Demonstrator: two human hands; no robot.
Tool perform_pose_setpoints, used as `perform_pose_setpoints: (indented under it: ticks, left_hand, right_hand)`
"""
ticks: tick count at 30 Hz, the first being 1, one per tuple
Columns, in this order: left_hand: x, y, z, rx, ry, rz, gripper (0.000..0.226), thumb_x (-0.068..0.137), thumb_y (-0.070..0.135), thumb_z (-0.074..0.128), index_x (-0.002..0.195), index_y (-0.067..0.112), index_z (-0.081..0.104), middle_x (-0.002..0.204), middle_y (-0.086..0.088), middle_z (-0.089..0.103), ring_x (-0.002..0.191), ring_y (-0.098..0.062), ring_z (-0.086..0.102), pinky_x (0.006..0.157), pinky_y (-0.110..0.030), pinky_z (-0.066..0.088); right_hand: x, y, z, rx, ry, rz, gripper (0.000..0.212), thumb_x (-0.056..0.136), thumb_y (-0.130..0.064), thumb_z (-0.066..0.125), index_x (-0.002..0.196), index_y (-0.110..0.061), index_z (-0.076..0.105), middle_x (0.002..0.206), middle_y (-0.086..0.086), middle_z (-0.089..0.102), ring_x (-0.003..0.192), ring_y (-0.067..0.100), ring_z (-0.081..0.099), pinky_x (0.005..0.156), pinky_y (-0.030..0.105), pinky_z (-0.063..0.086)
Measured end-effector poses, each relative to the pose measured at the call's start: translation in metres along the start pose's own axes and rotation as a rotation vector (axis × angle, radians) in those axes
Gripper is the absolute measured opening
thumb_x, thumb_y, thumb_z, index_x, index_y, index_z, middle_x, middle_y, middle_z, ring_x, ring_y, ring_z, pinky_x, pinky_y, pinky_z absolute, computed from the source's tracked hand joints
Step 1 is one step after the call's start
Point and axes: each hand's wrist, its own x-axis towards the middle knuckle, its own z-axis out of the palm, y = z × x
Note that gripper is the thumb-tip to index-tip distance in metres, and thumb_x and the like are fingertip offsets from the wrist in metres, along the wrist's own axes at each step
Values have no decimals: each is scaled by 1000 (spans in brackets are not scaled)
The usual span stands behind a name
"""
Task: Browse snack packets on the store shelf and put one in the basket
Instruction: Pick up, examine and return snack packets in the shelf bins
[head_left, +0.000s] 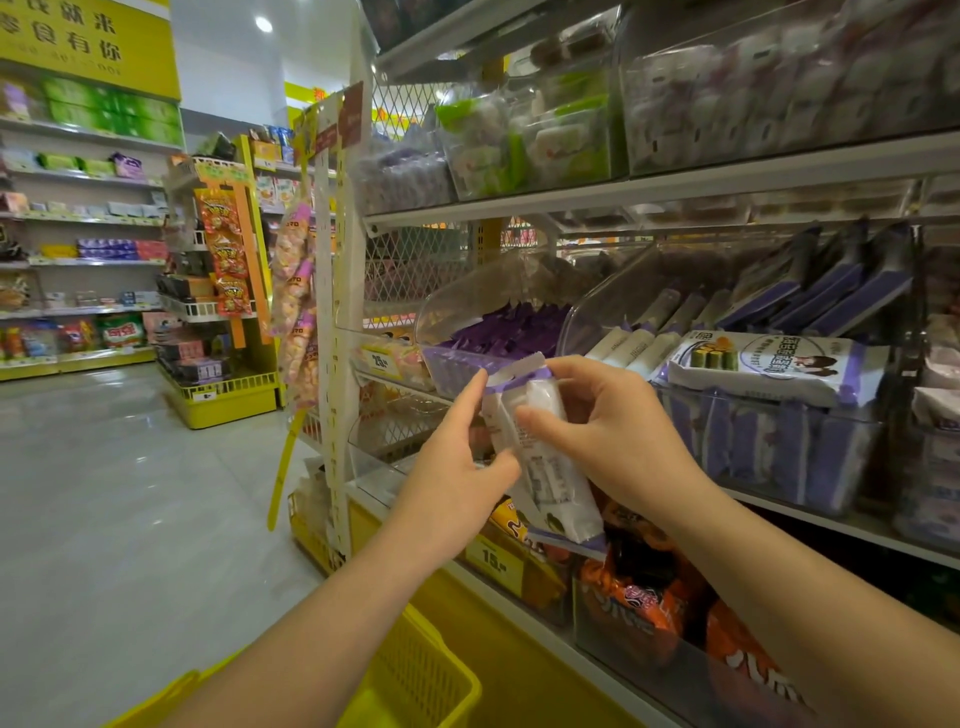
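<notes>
Both hands (452, 467) (613, 426) grip one packet (545, 467) above the basket (431, 675).

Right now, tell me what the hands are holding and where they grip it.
A white plastic snack packet with purple ends: left hand pinches its left edge, right hand grips its upper right side.
</notes>
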Motion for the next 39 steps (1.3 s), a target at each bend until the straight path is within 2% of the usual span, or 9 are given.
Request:
perform_pose_setpoints:
  ticks: [3, 7, 11, 15, 19, 24, 29, 32, 39]
  left_hand:
    - [-2, 0, 1, -48, -47, -16, 95, 81, 8, 63, 141, 61, 14, 153, 14, 33, 78, 12, 59, 83, -38, 56]
    - [-7, -5, -2, -74, -143, 27, 99, 76, 16, 67, 134, 72, 8, 152, 19, 28, 99, 21, 56, 85, -32, 58]
    - [-13, -10, -3, -63, -187, 50, 97, 75, 27, 69, 130, 77, 6, 156, 18, 23, 128, -4, 50, 102, -38, 48]
    - [-17, -5, -6, 0, -115, 149, 84, 78, 42, 70, 129, 76, 13, 152, 38, 5, 128, 17, 36, 100, -23, 47]
    - [-14, 15, 0, -19, -113, 74, 78, 62, 87, 52, 127, 73, 12, 147, 46, -2, 131, 28, 7, 115, -25, 24]
    - [-3, 37, 8, -336, -171, -21, 108, 71, 55, 73, 148, 51, -3, 157, 10, 21, 122, 5, 46, 90, -17, 50]
    - [8, 53, 7, -667, -166, -69, 76, 83, 10, 58, 146, 40, 30, 138, -9, 53, 128, -28, 50, 110, -52, 36]
    - [20, 58, 3, -793, -196, -84, 45, 91, 2, 44, 131, 19, 56, 125, -14, 65, 117, -31, 59, 97, -44, 50]
    - [60, 74, 24, -831, -155, -210, 35, 95, 5, 41, 95, 6, 76, 98, -16, 74, 81, -24, 71, 71, -37, 57]
  right_hand:
    - [2, -1, 3, 23, 1, 8, 27, 82, -19, 73, 107, -25, 68, 90, -6, 74, 81, 6, 70, 71, 31, 60]
    - [5, 1, 2, 79, 3, 64, 25, 83, -21, 72, 108, -23, 68, 92, -5, 73, 82, 7, 70, 68, 29, 60]
    - [7, 2, 4, 129, 7, 121, 23, 84, -22, 71, 107, -23, 69, 92, -6, 74, 83, 6, 70, 68, 28, 60]
    - [12, 1, 7, 288, 91, 199, 19, 86, -23, 69, 104, -26, 68, 91, -6, 75, 83, 7, 71, 70, 31, 61]
    - [12, -5, 18, 576, 198, 374, 24, 86, -27, 69, 108, -18, 68, 94, 2, 76, 87, 19, 73, 78, 40, 60]
    - [-1, -17, 31, 765, 42, 361, 24, 98, -26, 48, 107, -26, 70, 103, 6, 73, 96, 18, 70, 75, 27, 58]
    - [0, -24, 4, 450, -128, 197, 36, 100, -18, 40, 127, -32, 59, 134, -18, 56, 122, -6, 51, 106, 20, 40]
    - [2, -24, -25, 151, -128, 111, 34, 93, -12, 56, 119, -31, 65, 143, -23, 43, 127, -13, 39, 110, 27, 38]
    - [24, -27, -107, -603, -409, -189, 56, 81, -26, 69, 129, -48, 50, 153, -24, 24, 143, -5, 7, 116, 27, 20]
